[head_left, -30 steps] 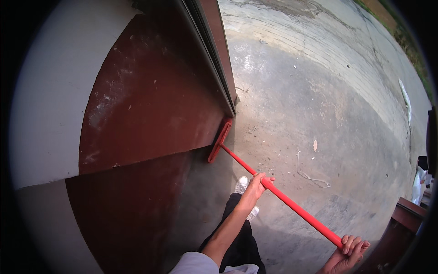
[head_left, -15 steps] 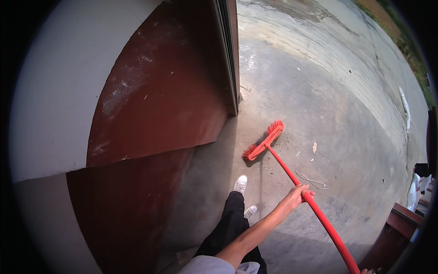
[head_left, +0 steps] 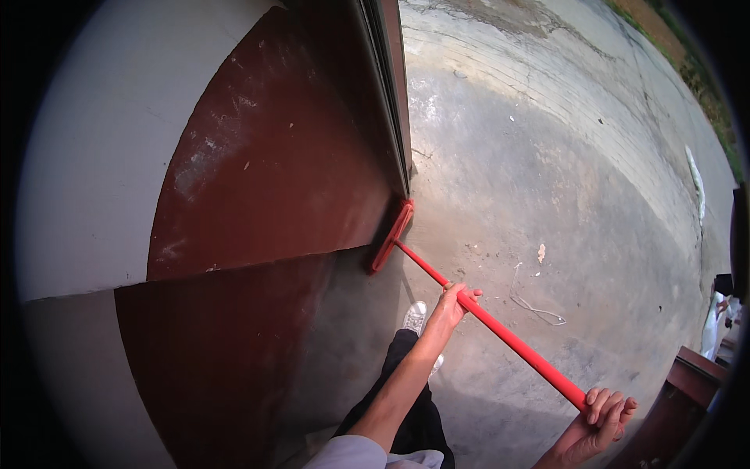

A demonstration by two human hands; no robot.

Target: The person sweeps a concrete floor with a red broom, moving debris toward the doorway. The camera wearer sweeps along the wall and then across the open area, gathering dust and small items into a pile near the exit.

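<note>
A red push broom (head_left: 512, 339) slants across the floor from lower right to upper left. Its red head (head_left: 393, 237) lies on the concrete close to the lower end of a dark door frame, bristles mostly hidden. Partway along the handle, my left hand (head_left: 455, 303) is wrapped round it with the arm stretched out. My right hand (head_left: 600, 426) grips the handle's top end at the lower right, fingers curled over it.
A maroon-and-white wall (head_left: 258, 187) with the dark door frame (head_left: 394, 102) stands on the left. On the concrete floor lie a thin pale cord (head_left: 537, 310), a tan scrap (head_left: 541, 252) and small debris. A dark red object (head_left: 687, 387) sits at lower right. My white shoe (head_left: 415, 316) is near the broom.
The broom head has swung left to beside the door frame. My left hand has moved left and up with the handle. My right hand has risen into fuller view from the lower edge.
</note>
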